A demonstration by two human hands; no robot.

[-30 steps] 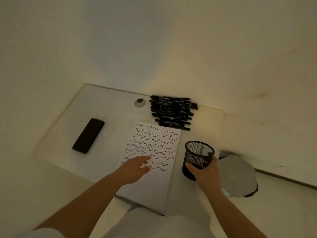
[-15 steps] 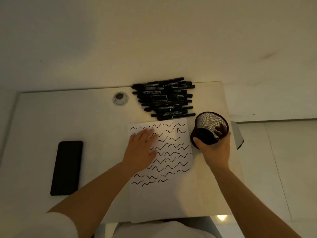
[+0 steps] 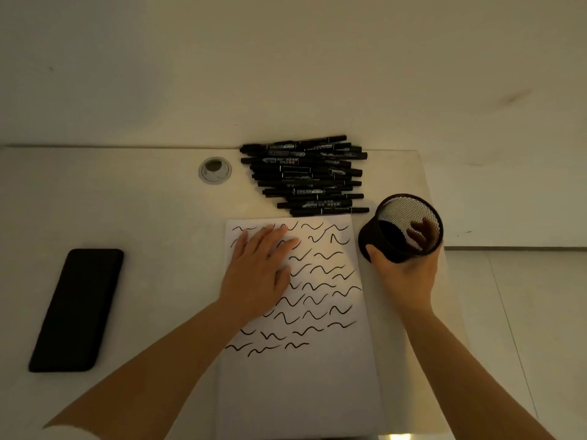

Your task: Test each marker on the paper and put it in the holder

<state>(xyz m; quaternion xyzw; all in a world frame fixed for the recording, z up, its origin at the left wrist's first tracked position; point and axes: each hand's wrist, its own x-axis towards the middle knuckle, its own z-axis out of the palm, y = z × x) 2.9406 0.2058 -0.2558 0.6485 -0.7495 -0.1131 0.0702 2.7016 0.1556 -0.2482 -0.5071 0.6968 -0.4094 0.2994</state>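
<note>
Risk: holder [image 3: 401, 228] sits tilted at the table [image 3: 143, 217] edge, right hand [image 3: 405, 274] with fingers curled round it; loosening could tip it off. Left hand [image 3: 259, 268] lies flat, fingers spread, on the paper [image 3: 301, 376]. Markers [image 3: 306, 176] stacked behind the paper, untouched. Versus half a second ago: hands and holder much the same, view closer.

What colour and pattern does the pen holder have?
Black wire mesh, seen in the head view: the holder, gripped by the right hand.

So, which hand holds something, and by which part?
The right hand grips the mesh holder round its side wall. The left hand only rests flat on the paper.
</note>
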